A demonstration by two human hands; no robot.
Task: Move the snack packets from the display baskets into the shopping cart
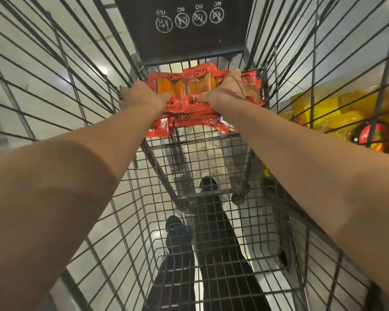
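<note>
A big wire shopping cart (pixel 81 93) fills almost the whole frame, and its grid floor runs from the bottom up to the middle. At the top middle sits a black flap (pixel 182 28) with four round white signs on it. Two bare arms reach up from the lower corners toward the middle of the frame.

A bunch of red snack packets (pixel 189 90) lies in the upper middle, inside the cart at its far end, just under the black flap. Some more red packets poke out below the hands.

The left hand (pixel 142 97) rests on the left side of the bunch with its fingers curled around the packets there. The right hand (pixel 227 88) is on the right side, and its fingers curl over the packets too. Both hands hold the same bunch.

Through the wire on the right side of the frame, yellow bags (pixel 337 108) show outside the cart. Dark shoes (pixel 177 230) and dark legs show through the cart floor at the bottom middle.
</note>
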